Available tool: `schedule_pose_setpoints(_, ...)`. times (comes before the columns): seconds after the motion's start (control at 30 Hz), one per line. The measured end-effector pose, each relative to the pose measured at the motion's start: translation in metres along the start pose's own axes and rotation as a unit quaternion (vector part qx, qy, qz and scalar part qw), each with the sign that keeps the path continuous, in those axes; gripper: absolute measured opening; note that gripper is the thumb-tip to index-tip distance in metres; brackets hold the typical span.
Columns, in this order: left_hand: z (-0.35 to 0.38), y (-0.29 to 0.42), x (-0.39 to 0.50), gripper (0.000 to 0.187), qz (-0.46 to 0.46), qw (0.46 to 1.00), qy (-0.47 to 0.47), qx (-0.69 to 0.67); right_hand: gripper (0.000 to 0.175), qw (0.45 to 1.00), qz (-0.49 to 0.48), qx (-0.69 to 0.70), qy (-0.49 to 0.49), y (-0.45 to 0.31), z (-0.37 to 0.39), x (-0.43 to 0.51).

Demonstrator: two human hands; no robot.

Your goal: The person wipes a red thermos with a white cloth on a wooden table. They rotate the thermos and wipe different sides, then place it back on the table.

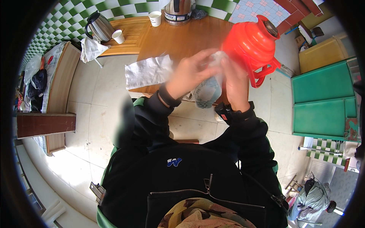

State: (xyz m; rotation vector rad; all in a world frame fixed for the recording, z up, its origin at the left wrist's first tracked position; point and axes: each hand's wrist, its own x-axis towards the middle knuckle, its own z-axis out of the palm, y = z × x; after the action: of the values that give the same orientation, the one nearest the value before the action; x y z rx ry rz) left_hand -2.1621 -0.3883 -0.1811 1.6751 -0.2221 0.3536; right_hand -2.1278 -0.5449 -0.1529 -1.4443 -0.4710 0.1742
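Above the near edge of a wooden table [188, 37], my left hand [194, 71] and my right hand [235, 79] are close together, both gripping a clear glass vessel [209, 91] with a patterned lower part. A whitish cloth [220, 57] is bunched at its top between my fingers; motion blur hides its exact shape. Just beyond my right hand stands a red plastic thermos flask [248, 42] with a stopper and a side handle. Left of my left hand, a white cloth [149, 71] lies flat at the table's edge.
A steel jug [99, 27], paper cups [118, 37] [154, 18], a steel kettle [178, 11] and a hanging cloth [92, 50] are at the back. A green cabinet [322, 85] stands right, a bed [58, 82] left. Another person [313, 196] bends over at lower right.
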Motion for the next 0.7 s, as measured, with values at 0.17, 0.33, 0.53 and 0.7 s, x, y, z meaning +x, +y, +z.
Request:
schedule_pose_setpoints(0.17,0.002,-0.007,0.003,0.031,0.021,0.986,0.052,0.154,0.037,0.996,-0.008,-0.082,-0.035,-0.003,-0.016,0.002)
schedule_pose_setpoints(0.33,0.001,-0.001,0.018,0.027,0.129,0.961,0.111,0.219,0.029,0.980,-0.097,-0.167,0.046,-0.022,-0.050,0.006)
schedule_pose_setpoints(0.53,-0.004,0.014,0.042,0.024,0.250,0.858,0.184,0.410,0.031,0.894,-0.234,-0.331,0.193,-0.030,-0.131,0.031)
schedule_pose_setpoints(0.7,0.009,0.021,0.059,0.028,0.297,0.793,0.177,0.502,0.030,0.934,-0.122,-0.279,0.187,0.004,-0.168,0.063)
